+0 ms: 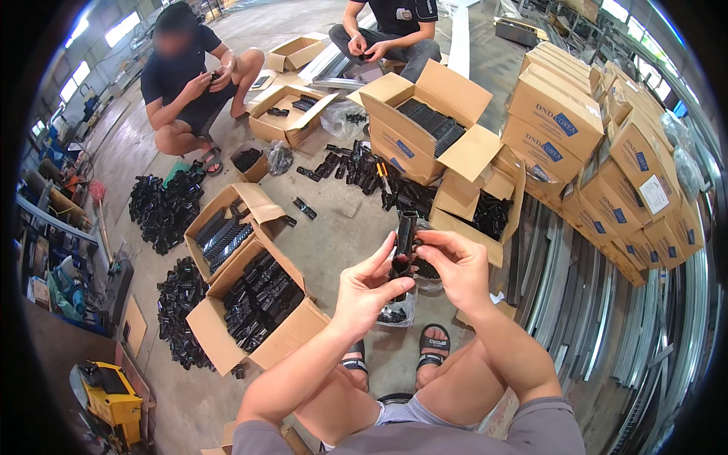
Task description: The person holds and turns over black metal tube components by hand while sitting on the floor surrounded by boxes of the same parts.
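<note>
In front of me, above the floor, a glossy black, channel-shaped plastic part (407, 229) stands roughly upright between my hands. My left hand (365, 291) grips its lower section between thumb and fingers. At its right side my right hand (459, 265) has thumb and fingertips pinched together; whatever small thing they may hold is hidden. Below my hands sits a clear plastic container (394, 313) with small dark pieces, partly covered by my fingers. Left of my knees an open carton (277, 350) holds many similar black parts.
Loose black parts lie in piles on the left (186, 303) and ahead (364, 171). An open carton (406, 152) stands ahead, another (462, 235) on the right. Stacked boxes (553, 114) and long metal profiles (576, 303) line the right. Two people work with their hands at the far side.
</note>
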Available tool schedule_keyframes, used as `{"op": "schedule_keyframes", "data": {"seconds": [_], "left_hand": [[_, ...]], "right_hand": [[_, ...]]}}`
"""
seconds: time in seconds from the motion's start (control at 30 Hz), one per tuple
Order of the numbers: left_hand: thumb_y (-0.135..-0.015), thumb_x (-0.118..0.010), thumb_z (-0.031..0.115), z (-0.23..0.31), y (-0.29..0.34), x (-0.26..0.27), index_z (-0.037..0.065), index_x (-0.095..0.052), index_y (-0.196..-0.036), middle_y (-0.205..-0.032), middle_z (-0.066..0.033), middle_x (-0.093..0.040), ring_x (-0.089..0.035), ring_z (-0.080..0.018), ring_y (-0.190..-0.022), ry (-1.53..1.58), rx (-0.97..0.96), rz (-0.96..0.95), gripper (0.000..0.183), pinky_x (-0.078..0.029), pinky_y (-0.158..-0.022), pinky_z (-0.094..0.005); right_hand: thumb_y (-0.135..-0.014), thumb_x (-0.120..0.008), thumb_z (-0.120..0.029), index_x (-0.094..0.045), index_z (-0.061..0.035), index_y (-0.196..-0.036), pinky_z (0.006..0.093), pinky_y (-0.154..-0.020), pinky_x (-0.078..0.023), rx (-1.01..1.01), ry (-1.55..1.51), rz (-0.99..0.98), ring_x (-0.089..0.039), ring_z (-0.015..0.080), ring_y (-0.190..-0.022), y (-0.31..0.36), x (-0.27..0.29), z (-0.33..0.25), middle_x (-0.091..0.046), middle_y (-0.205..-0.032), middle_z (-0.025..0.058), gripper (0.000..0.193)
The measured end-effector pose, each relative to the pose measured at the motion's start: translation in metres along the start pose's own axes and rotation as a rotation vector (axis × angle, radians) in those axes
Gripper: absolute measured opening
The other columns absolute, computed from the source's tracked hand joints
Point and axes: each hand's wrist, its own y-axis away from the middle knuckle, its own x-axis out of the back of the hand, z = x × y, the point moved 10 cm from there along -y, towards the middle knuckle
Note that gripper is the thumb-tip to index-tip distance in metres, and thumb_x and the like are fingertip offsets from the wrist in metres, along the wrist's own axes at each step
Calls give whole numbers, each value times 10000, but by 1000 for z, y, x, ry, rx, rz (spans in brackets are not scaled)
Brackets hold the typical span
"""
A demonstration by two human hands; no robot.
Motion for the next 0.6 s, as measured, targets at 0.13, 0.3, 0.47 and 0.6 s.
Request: {"op": "schedule_keyframes", "data": {"seconds": [0.13, 0.3, 0.47, 0.6], "left_hand": [[-828, -698, -134, 1, 0, 0, 134, -437, -1485, -1259, -95, -643, -617, -130, -1078, -5, -11, 2, 757, -520, -934, -294], [-833, -686, -145, 6, 1, -3, 118, -458, -1469, -1306, -97, -618, -597, -107, -1092, -19, -28, 4, 725, -522, -931, -281], [-843, -682, -139, 3, 2, 0, 124, -456, -1472, -1270, -82, -634, -590, -102, -1090, -21, -16, 51, 718, -521, -920, -268], [-845, -683, -137, 4, 3, 0, 126, -456, -1472, -1250, -76, -640, -588, -95, -1080, -35, -30, 52, 717, -524, -907, -263]], "right_hand": [[-894, -664, 51, -697, 58, -1089, 266, -819, -559, -28, -28, 2, -680, 134, -902, 0, -1, 1, -719, -999, 96, 198], [-897, -656, 51, -697, 63, -1077, 264, -811, -561, -10, 30, 5, -687, 139, -892, 1, -1, -1, -720, -985, 99, 185], [-890, -661, 57, -697, 65, -1067, 262, -797, -565, 19, 68, 35, -692, 143, -882, 2, 0, -3, -721, -980, 102, 181], [-891, -666, 50, -701, 61, -1064, 257, -789, -564, 24, 33, 28, -693, 137, -878, 2, -1, -2, -722, -977, 101, 176]]}}
